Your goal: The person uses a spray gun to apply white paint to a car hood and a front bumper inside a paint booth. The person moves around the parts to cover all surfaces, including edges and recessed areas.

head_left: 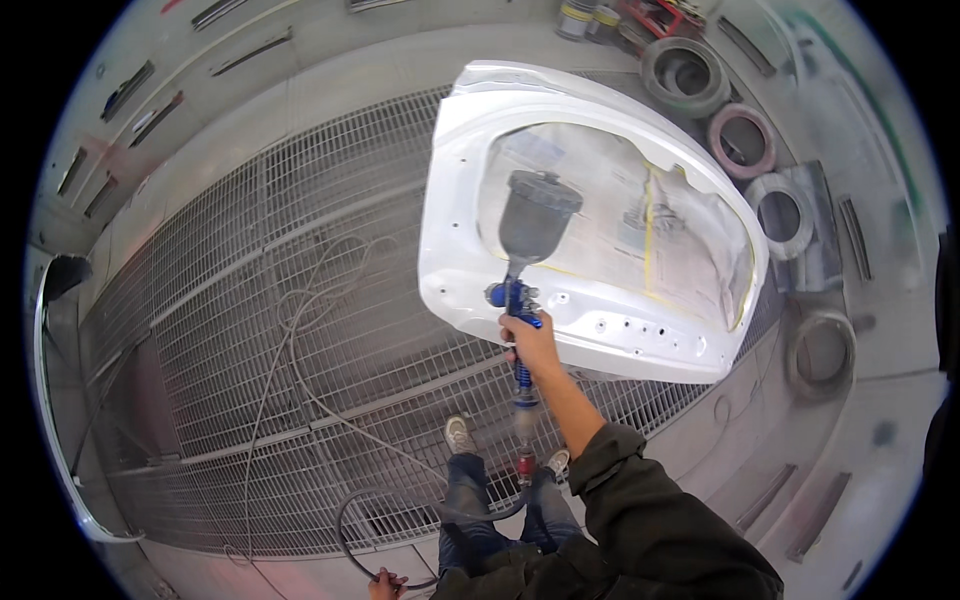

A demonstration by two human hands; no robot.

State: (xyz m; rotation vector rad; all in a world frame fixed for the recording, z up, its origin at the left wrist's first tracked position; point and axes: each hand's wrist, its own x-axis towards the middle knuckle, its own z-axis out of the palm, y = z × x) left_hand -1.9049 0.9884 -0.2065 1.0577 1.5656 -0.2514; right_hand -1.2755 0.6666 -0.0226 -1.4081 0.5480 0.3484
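My right hand (pixel 530 340) grips the blue handle of a spray gun (pixel 517 300) with a dark grey cup (pixel 537 215) on top, held upright in front of a white car tailgate panel (pixel 470 250). The panel's window opening is masked with paper and yellow tape (pixel 640 230). A dark air hose (pixel 400 500) runs from the gun's base down in a loop to my left hand (pixel 385 585), which holds it at the bottom edge of the view. My legs and shoes (pixel 460 435) stand on the floor grating below.
A metal floor grating (pixel 250 350) covers the booth floor, with thin cables lying across it. Several tyres and rings (pixel 740 140) lie at the right. Paint cans (pixel 580 18) stand at the top. A curved white part (pixel 60 420) leans at the left.
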